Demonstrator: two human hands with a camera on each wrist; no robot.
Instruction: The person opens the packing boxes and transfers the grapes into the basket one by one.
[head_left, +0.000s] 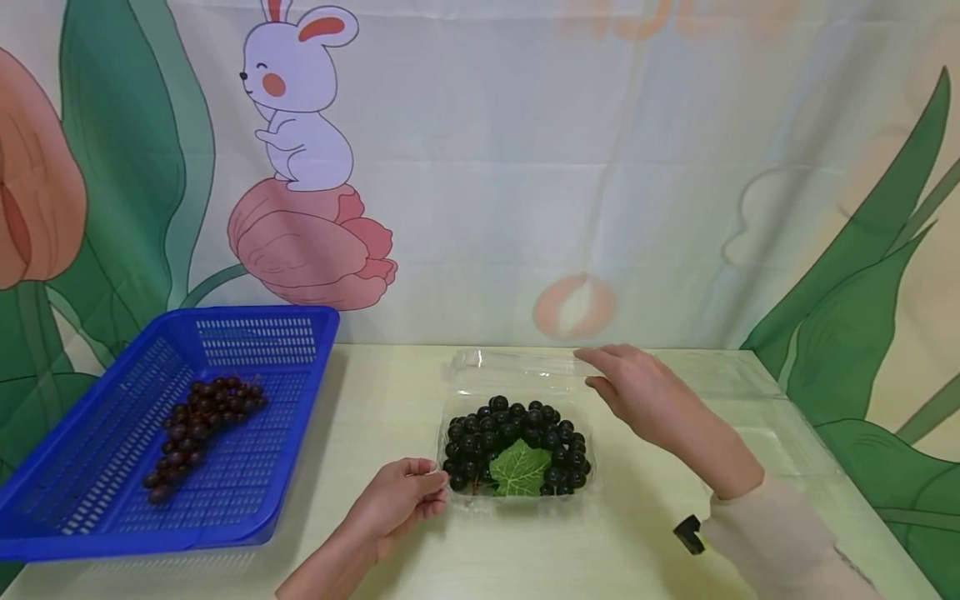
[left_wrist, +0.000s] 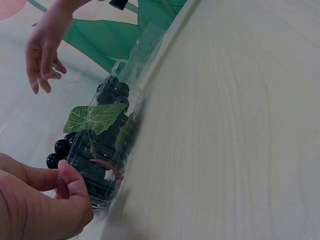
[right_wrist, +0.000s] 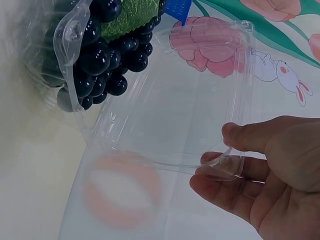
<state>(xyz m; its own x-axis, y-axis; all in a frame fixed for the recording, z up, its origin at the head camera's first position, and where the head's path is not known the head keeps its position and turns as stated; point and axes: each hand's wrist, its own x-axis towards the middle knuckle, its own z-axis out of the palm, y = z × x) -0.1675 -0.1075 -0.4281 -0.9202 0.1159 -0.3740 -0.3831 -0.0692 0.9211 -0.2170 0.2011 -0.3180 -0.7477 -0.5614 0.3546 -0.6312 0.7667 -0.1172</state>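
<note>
A clear plastic clamshell box (head_left: 517, 502) stands on the table with its lid (head_left: 517, 367) swung up at the back. Inside lies a bunch of black grapes (head_left: 476, 442), with a green leaf (head_left: 519, 468) at the front. My left hand (head_left: 401, 500) pinches the box's left rim between thumb and fingers, as the left wrist view also shows. At the lid's right corner is my right hand (head_left: 637, 396). In the right wrist view, the right thumb and fingers (right_wrist: 225, 187) hold that lid corner from both sides.
To the left stands a blue plastic basket (head_left: 300, 442) holding a bunch of dark red grapes (head_left: 198, 425). Other clear plastic packaging (head_left: 780, 433) lies at the table's right side. A printed cloth (head_left: 480, 208) hangs behind the table.
</note>
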